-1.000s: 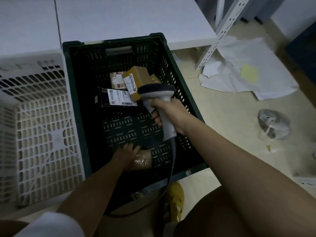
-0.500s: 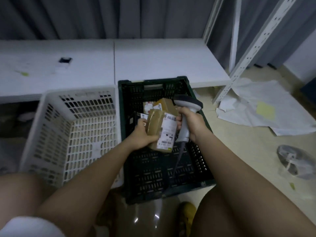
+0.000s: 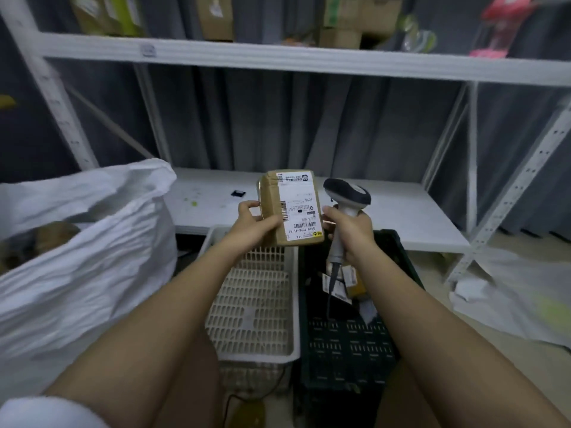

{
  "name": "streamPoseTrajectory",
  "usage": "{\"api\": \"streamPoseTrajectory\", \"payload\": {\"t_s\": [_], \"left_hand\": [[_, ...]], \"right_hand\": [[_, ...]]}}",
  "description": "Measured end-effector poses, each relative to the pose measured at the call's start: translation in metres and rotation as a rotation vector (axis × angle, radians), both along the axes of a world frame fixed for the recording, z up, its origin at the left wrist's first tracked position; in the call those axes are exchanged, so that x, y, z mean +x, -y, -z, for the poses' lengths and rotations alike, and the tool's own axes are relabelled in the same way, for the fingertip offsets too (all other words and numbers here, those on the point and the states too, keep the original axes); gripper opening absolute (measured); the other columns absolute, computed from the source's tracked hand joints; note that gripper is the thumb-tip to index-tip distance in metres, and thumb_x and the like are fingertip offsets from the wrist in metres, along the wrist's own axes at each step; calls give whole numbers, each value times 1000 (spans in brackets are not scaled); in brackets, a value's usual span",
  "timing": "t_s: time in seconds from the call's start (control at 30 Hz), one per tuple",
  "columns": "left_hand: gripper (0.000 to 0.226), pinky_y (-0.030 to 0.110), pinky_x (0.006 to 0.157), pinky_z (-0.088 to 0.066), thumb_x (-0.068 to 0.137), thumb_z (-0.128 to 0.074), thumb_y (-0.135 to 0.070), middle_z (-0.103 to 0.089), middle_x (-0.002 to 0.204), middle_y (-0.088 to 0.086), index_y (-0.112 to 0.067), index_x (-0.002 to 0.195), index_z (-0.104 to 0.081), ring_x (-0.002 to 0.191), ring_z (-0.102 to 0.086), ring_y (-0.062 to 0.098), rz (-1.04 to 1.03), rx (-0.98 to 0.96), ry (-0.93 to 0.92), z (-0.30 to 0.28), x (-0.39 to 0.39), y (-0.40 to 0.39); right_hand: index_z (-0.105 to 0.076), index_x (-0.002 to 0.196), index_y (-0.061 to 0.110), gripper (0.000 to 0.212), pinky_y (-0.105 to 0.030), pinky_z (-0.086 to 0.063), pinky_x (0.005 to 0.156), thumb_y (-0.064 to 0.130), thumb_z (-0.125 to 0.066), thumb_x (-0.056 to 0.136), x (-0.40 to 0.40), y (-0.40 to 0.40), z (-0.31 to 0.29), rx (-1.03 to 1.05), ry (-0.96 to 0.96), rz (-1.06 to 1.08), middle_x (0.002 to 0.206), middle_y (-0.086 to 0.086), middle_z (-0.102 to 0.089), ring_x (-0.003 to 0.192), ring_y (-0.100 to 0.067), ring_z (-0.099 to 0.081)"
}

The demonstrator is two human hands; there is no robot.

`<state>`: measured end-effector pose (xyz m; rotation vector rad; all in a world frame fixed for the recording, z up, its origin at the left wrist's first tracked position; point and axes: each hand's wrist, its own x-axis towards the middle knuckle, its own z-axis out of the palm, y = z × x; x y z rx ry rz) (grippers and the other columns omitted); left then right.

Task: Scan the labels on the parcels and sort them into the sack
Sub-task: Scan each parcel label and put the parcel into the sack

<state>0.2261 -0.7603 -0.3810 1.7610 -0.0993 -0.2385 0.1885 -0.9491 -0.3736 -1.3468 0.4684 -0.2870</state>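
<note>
— Both hands are busy: the left hand (image 3: 251, 225) grips a brown parcel (image 3: 290, 208) by its left side, thumb on the front face, and the right hand (image 3: 350, 231) is wrapped round the handle of the scanner (image 3: 347, 196), one finger touching the parcel's right edge.

— Where does the parcel go from there?

— It is held up above the white crate (image 3: 256, 307), long axis upright, label facing the person. The sack (image 3: 92, 257) gapes well off to the left, so the left hand is nearer to it.

— And the count?

— One parcel in hand, one scanner, one sack, two crates. The dark crate (image 3: 349, 341) holds several more parcels at its far end; how many, I cannot tell.
</note>
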Motion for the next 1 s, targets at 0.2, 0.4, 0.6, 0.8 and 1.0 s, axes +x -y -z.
{"api": "streamPoseTrajectory", "payload": {"t_s": [0.2,0.4,0.6,0.8,1.0], "left_hand": [[55,30,75,-53,89,-63,-23,-60,108,-2,-21,131,-28,91,-62,8,-143,-134,77,-45,-26,-61],[48,36,83,-54,91,-58,-21,-62,118,3,-25,126,-27,101,-63,15,-247,-229,129,-81,-43,-110],[50,42,86,-55,92,-55,-20,-66,102,-1,-25,131,-25,95,-66,16,-321,-324,192,-112,-55,-140],[66,41,75,-54,91,-50,-12,-55,128,2,-32,143,-14,105,-60,19,-309,-391,215,-125,-61,-161],[68,44,80,-55,93,-55,-16,-51,136,1,-32,144,-14,113,-58,20,-327,-394,255,-128,-62,-169]], "right_hand": [[-60,113,6,40,-28,-51,61,21,-79,80,1,-59,-38,-78,96,-82,99,-9,-71,82,-19,-68],[-62,114,8,44,-28,-50,60,28,-80,80,2,-110,-68,-87,167,-198,97,-4,-73,81,-14,-71],[-64,115,10,50,-22,-50,53,38,-80,77,3,-150,-91,-86,232,-303,104,-3,-73,84,-11,-71],[-65,109,12,47,-36,-57,68,39,-82,75,6,-169,-103,-123,309,-322,101,-5,-75,86,-18,-74],[-63,115,11,56,-30,-53,60,40,-84,72,2,-181,-111,-106,377,-314,101,-5,-75,82,-18,-74]]}}
